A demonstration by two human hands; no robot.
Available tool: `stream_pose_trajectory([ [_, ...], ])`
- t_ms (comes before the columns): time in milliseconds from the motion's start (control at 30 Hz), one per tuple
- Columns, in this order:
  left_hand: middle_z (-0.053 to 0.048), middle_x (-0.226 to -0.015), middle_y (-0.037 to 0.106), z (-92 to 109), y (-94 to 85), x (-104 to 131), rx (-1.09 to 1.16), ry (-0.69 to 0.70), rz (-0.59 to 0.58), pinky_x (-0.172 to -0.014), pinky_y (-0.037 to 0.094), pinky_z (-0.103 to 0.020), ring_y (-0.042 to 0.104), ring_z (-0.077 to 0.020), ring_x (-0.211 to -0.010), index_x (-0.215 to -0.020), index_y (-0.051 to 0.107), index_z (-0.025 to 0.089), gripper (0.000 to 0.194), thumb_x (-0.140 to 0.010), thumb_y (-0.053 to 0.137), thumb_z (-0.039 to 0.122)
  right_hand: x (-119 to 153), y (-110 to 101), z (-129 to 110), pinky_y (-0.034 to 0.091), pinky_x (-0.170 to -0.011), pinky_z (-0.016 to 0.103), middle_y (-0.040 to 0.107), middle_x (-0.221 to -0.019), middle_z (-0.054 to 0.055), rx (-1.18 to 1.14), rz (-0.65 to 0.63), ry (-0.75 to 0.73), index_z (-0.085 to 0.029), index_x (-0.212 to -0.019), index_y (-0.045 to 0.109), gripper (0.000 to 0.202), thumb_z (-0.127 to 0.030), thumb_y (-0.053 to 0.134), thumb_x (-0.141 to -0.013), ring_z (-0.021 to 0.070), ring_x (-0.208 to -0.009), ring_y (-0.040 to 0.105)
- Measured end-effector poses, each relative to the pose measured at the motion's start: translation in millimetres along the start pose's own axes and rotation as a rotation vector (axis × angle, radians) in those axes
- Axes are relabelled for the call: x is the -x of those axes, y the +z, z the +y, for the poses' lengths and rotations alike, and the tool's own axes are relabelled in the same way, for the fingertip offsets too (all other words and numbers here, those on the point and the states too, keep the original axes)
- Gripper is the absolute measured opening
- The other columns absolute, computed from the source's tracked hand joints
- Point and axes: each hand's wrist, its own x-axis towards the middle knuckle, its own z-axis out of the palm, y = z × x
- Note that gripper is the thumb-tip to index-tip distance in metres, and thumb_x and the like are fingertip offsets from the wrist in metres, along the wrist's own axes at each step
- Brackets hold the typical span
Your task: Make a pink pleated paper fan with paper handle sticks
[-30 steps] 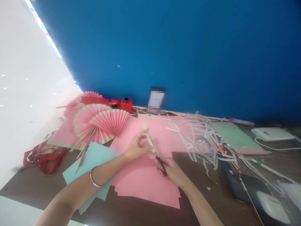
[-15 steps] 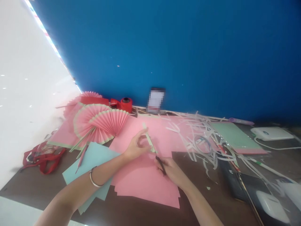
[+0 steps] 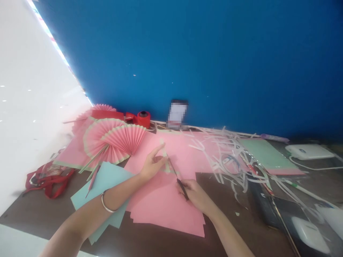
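Observation:
My left hand [image 3: 153, 165], wearing a silver bangle at the wrist, pinches a narrow pale green paper strip [image 3: 162, 142] between thumb and fingers. My right hand [image 3: 194, 192] grips a pair of scissors [image 3: 182, 189] by the dark handle. Their thin blades point up and left, along the strip and close to my left fingertips; whether they touch it is hard to tell. Beneath both hands lies a stack of pink paper sheets [image 3: 166, 210]. Sheets of light blue-green paper [image 3: 107, 182] rest under my left forearm.
Pleated pink paper fans [image 3: 125, 137] lie at left, near a red tape roll [image 3: 144, 120] and red straps [image 3: 55, 180]. A phone [image 3: 177, 114] leans against the blue wall. White paper shreds [image 3: 222, 153] cover the right, beside packaged green paper [image 3: 268, 153] and a white device [image 3: 309, 151].
My left hand has shifted slightly left with the strip, and its fingers look straighter. More of the scissor blades shows now. My right hand stays nearly in place.

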Motion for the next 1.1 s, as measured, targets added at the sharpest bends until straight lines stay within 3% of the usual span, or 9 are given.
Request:
stream_pose_trajectory([
  [100,-0.008,-0.097,0.062,-4.6,-0.5,-2.8,-0.02,0.036,0.0,-0.067,0.053,-0.029,0.062,-0.0217,-0.091,-0.132,0.039,0.022,0.067,-0.072,0.067,0.033,-0.6,0.6,0.9,0.026,-0.046,0.022,0.038,-0.051,-0.005,-0.015,0.003,-0.014,-0.019,-0.056,0.038,0.043,-0.054,0.055,-0.072,0.0069,-0.047,0.035],
  [233,-0.011,-0.131,0.044,-7.3,-1.2,-5.5,0.015,0.092,-0.021,-0.069,0.053,-0.028,0.043,-0.0302,-0.121,-0.125,0.048,0.024,0.063,-0.067,0.072,0.028,-0.4,-0.1,0.6,0.025,-0.044,0.022,0.039,-0.049,-0.005,-0.038,-0.008,-0.012,-0.019,-0.055,0.039,0.043,-0.054,0.056,-0.071,0.0069,-0.045,0.035],
  [667,-0.012,-0.14,0.033,-5.7,-2.2,-5.9,0.085,0.113,-0.103,-0.069,0.053,-0.028,0.033,-0.0327,-0.127,-0.127,0.045,0.027,0.067,-0.066,0.073,0.028,3.4,-6.0,0.4,0.018,-0.036,0.021,0.042,-0.042,-0.004,-0.132,-0.041,-0.06,-0.017,-0.056,0.049,0.048,-0.062,0.051,-0.07,0.0056,-0.036,0.032],
  [900,-0.012,-0.133,0.043,-5.8,-3.5,-5.1,0.088,0.1,-0.123,-0.072,0.052,-0.029,0.035,-0.0314,-0.126,-0.128,0.044,0.027,0.068,-0.066,0.073,0.023,2.3,-8.6,3.8,0.017,-0.033,0.02,0.043,-0.041,-0.004,-0.158,-0.094,-0.061,-0.016,-0.056,0.052,0.05,-0.064,0.051,-0.07,0.0043,-0.033,0.031],
  [1100,-0.013,-0.137,0.037,-3.1,-2.5,-5.3,0.09,0.076,-0.078,-0.064,0.052,-0.025,0.033,-0.0338,-0.127,-0.128,0.045,0.026,0.068,-0.066,0.073,0.024,1.0,-8.9,3.8,0.016,-0.032,0.021,0.041,-0.038,-0.004,-0.172,-0.112,-0.123,-0.016,-0.053,0.051,0.053,-0.067,0.051,-0.066,0.0052,-0.032,0.031],
])
